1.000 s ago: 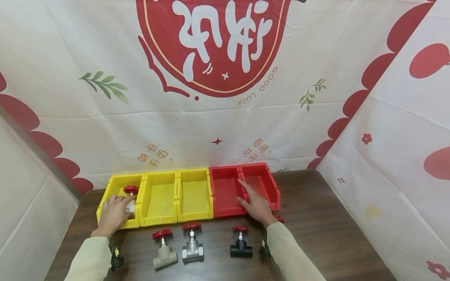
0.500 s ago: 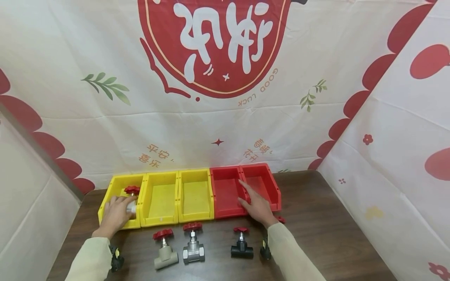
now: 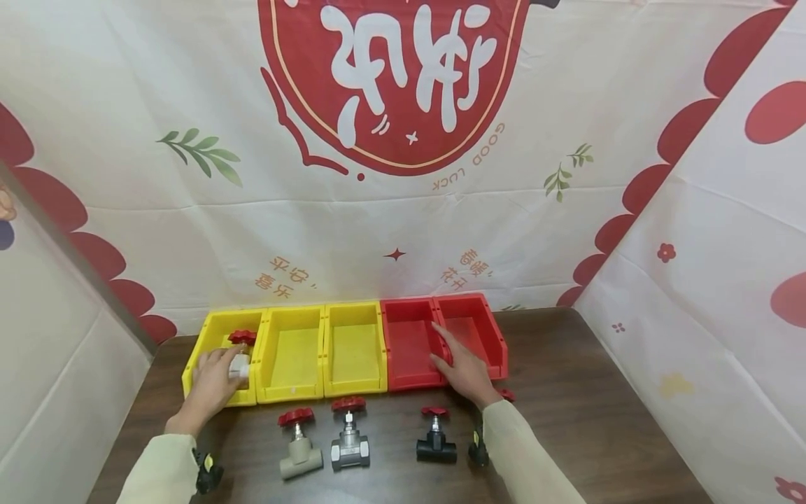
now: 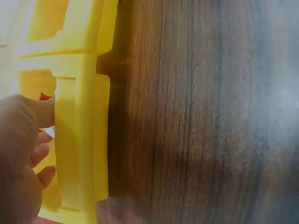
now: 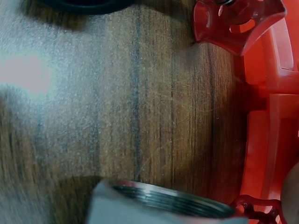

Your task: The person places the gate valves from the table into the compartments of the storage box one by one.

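Observation:
In the leftmost yellow bin, my left hand grips a white valve with a red handwheel. The fingers hide part of the valve body. Through the left wrist view, the thumb and curled fingers of this hand show behind the bin's front wall, with a bit of white between them. My right hand rests over the divider of the two red bins, its fingers loosely extended and holding nothing. Under the right forearm lies a metal valve, mostly hidden, with its threaded opening showing.
Along the table front lie a beige valve, a silver valve and a black valve, all with red handwheels. Two more yellow bins stand between the left bin and the red ones. A printed cloth hangs behind.
The head view has shifted slightly, so everything sits a little further right in it. Both hands keep nearly the same place over the bins.

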Tool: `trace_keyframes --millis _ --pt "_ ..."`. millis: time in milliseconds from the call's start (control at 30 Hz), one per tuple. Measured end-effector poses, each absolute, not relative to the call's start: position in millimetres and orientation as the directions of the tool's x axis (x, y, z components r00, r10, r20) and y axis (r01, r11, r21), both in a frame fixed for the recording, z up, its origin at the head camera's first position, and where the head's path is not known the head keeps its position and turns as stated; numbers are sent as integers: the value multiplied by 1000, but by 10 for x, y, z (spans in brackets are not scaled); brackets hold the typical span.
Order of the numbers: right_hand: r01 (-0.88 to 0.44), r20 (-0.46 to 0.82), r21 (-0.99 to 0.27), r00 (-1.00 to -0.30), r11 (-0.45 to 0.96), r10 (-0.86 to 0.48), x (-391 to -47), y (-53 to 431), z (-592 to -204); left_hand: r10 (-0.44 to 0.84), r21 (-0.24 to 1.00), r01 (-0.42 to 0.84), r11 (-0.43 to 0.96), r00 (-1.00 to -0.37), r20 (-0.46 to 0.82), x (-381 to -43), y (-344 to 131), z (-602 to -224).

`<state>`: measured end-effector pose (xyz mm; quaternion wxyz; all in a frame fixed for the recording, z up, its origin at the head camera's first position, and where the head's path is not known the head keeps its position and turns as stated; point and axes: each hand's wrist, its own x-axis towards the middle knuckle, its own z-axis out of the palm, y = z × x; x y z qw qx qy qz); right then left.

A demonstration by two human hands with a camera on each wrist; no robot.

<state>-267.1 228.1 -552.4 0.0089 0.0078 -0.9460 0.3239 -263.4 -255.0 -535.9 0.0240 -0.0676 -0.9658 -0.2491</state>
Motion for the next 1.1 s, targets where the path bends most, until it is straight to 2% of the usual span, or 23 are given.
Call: trace_keyframes --millis 233,467,700,1100 --pt "-24 22 -617 -1000 787 -13 -2664 2292 -5521 69 537 211 817 -960 272 -2450 -2490 -5356" --pt "-22 20 -623 -1000 782 -12 -2652 2303 -5539 29 564 221 796 -944 329 -2264 -2423 -5364" --pt "-11 5 -628 -1000 778 -10 -2648 2287 -5518 3 564 289 773 -892 453 -2062 -2378 -5413" --pt "-22 15 -629 -1000 777 -16 -2658 2277 -5519 -70 569 216 793 -896 438 -1664 -2172 -5476"
